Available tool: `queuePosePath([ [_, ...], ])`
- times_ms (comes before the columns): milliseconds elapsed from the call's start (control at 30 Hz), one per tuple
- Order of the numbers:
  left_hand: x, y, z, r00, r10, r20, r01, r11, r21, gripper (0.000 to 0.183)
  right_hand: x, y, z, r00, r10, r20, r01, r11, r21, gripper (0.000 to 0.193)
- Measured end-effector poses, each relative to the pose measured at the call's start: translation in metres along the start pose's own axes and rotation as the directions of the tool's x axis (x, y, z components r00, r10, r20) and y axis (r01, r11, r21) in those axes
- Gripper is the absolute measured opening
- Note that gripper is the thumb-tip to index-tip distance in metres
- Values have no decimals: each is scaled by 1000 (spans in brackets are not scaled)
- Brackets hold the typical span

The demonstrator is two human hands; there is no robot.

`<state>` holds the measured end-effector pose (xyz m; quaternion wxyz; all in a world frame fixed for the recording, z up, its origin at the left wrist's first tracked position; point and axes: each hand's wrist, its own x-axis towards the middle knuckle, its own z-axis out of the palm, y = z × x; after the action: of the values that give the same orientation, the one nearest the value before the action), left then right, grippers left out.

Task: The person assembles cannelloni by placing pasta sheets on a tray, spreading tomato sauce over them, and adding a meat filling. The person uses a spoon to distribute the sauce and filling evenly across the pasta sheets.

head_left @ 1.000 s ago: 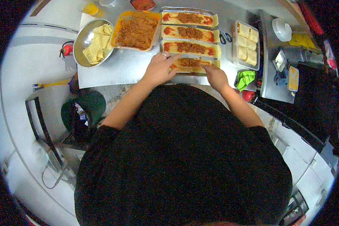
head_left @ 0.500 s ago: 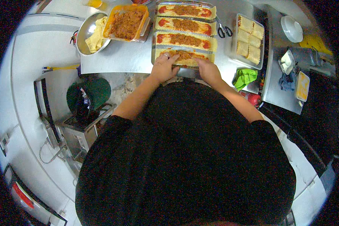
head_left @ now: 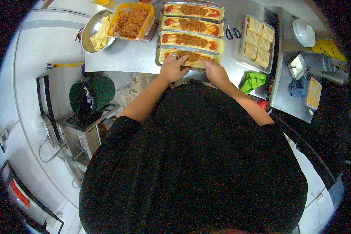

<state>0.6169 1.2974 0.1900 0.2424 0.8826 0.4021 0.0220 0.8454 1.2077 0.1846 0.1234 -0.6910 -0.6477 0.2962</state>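
Both my hands work over the nearest lasagna sheet [head_left: 216, 57], which carries meat filling and red sauce, on a metal tray [head_left: 158, 56]. My left hand [head_left: 171, 69] rests its outstretched fingers on the filling, its thumb apart at the sheet's near side. From the other side my right hand [head_left: 215, 73] reaches in, fingers extended onto the filling and partly hidden. Neither hand visibly lifts anything. Beyond them, three more lasagna sheets lie in rows, each with a band of minced meat [head_left: 194, 40] and red sauce towards the ends.
To the left stand an orange-rimmed container of minced meat [head_left: 130, 23] and a steel bowl [head_left: 90, 33] with pasta sheets. Black-handled scissors [head_left: 233, 34] lie right of the tray, beside a clear container of rolled pasta [head_left: 257, 43]. A green cloth [head_left: 253, 81] sits at the table edge.
My hands stay over the nearest sheet, with a small shift of the fingers on the filling. The whole view has tilted slightly.
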Motion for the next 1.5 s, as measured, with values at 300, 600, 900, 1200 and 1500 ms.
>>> queuePosePath([
  [300, -8, -8, 0, 999, 10, -36, -10, 1000, -14, 56, -8, -5, -13, 998, 29, -56, -23, 995, 96, 31],
  [600, 3, 2, -7, 984, 40, -173, -39, 999, 13, 64, -9, 4, -9, 977, -82, -199, 109, 985, 131, 32],
  [900, 0, -5, -10, 998, 57, 6, -58, 990, 132, 57, -6, -9, -22, 984, -82, -159, 90, 995, 42, 33],
  [1200, -6, -21, -3, 996, -27, -83, 33, 997, 67, 47, -28, -6, -33, 995, -96, 39, 103, 964, -246, 39],
  [1500, -1, -23, -2, 998, 61, -30, -56, 986, 159, 44, -39, -14, -47, 991, -128, -25, 120, 968, -222, 39],
])
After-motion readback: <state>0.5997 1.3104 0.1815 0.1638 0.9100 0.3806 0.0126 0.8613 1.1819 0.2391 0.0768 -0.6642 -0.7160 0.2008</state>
